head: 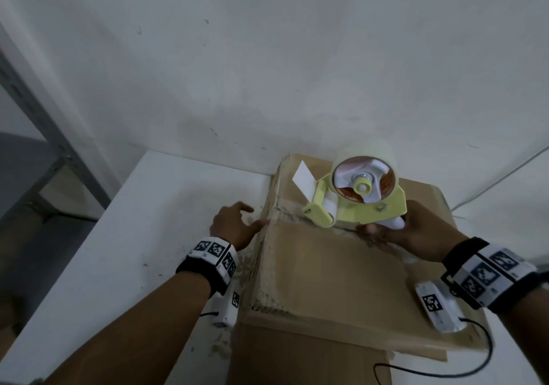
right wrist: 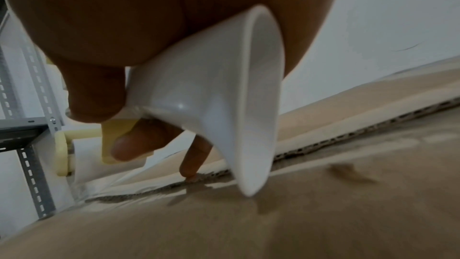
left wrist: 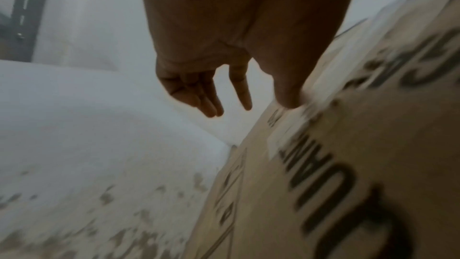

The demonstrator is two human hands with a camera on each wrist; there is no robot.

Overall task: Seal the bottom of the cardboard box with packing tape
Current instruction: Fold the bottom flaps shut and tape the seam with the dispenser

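Box (head: 326, 266) is stood on a white table (head: 124, 236), pushed against the wall (head: 267, 58), flaps closed, seam facing up. Dispenser (head: 365, 197), pale yellow with a white handle, is gripped by the right hand (head: 416, 233): fingers and thumb are curled round the handle, one finger is extended down onto the seam (right wrist: 189, 179). Dispenser's front roller is set at the seam near the box's left edge. A roll of clear tape (head: 362, 159) is mounted on it; a loose white tab (head: 303, 178) sticks up beside it.

Left hand (head: 234, 224) is held slack, nothing gripped; thumb (left wrist: 288, 94) is pressed on the box's left side at the top edge, fingers (left wrist: 206, 103) hang clear.

Black print is seen on the box side in the left wrist view, blurred; "QUANTI" is roughly readable, the rest not. Small dark mark on the dispenser's guard is illegible. Grey slotted shelving (head: 38, 123) is seen at left.
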